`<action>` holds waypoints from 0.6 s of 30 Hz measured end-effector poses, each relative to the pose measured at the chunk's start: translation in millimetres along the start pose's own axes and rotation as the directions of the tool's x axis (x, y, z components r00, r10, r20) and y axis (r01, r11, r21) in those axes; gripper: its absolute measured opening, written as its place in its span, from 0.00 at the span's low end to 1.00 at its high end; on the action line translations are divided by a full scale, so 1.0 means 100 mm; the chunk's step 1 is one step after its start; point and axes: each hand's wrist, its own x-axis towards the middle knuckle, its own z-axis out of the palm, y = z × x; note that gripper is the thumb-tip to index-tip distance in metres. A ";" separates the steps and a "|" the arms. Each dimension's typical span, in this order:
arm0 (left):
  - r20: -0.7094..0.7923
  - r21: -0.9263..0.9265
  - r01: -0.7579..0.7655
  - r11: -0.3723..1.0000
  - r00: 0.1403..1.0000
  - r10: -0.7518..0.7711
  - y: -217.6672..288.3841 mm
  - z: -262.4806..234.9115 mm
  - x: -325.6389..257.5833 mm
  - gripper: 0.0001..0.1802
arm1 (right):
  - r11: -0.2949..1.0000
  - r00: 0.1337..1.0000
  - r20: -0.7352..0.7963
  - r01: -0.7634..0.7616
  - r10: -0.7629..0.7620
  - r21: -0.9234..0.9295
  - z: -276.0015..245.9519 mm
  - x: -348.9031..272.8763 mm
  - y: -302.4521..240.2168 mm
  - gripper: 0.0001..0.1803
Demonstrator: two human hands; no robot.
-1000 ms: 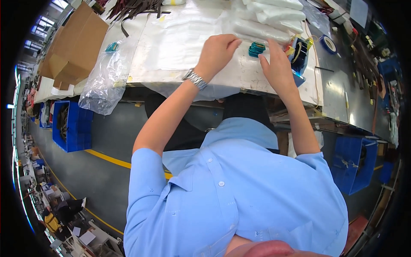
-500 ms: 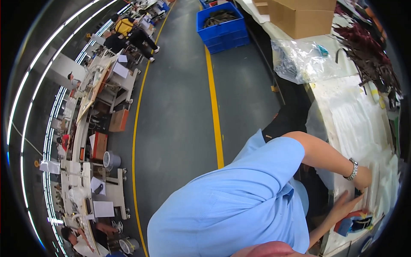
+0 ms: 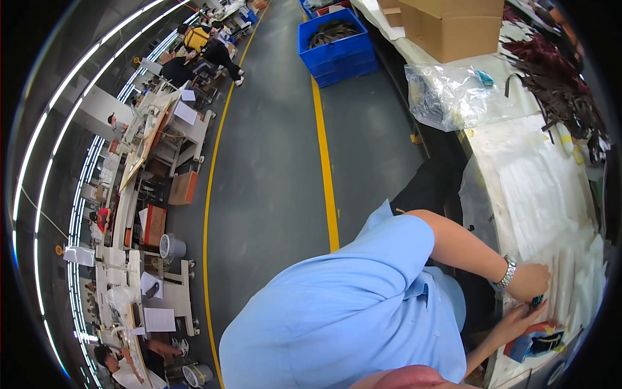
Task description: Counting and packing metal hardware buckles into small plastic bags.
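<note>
Swung round since a second ago, the view now takes in the aisle, and the bench has slid to the right edge, with both hands pushed to the lower right corner — half a second ago they sat even lower and tighter to the rim.

Left hand, watch on its wrist, lies knuckles-up on the white sheets, fingers curled over a small teal piece; how firmly it grips I cannot tell. Right hand comes up just below it, fingertips touching the same teal piece, palm hidden — its closure is not clear either. Just under the right hand sits a blue and orange tool on the bench, touching nothing I can make out.

Further up from the hands the sheets run along the bench to a clear plastic bag, with a heap of dark strips to its right. Beyond that, a cardboard box. Away to the left of the hands, past the blue shirt, a yellow line crosses the grey floor, and a blue crate stands at its far end. Other workers sit at tables well off to the left.
</note>
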 end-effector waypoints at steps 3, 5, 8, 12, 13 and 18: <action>-0.173 0.116 -0.104 0.988 0.977 0.123 -0.02 0.14 -0.08 0.16 | 0.993 0.998 0.016 -0.056 0.054 0.101 -0.02 0.03 -0.09 0.32; -0.171 0.043 -0.078 0.996 0.982 0.084 -0.06 0.07 -0.09 0.16 | 0.926 0.997 -0.040 -0.046 0.065 0.375 -0.03 0.10 -0.09 0.31; -0.289 -0.057 -0.104 0.993 0.954 0.083 -0.03 -0.12 -0.09 0.16 | 0.554 0.950 0.030 -0.208 0.311 0.806 -0.11 0.20 -0.27 0.30; -0.384 -0.014 -0.300 0.954 0.882 0.272 0.31 -0.78 -0.29 0.14 | -0.226 0.831 0.551 -0.552 -0.075 0.803 -0.15 0.31 0.42 0.28; -0.393 -0.001 -0.289 0.957 0.880 0.265 0.33 -0.83 -0.37 0.14 | -0.264 0.789 0.609 -0.572 0.082 0.777 -0.13 0.33 -0.18 0.29; -0.319 0.193 -0.200 0.960 0.913 0.255 0.24 -1.15 -0.85 0.08 | -0.307 0.645 0.733 -0.668 0.214 0.678 0.16 0.35 -0.64 0.23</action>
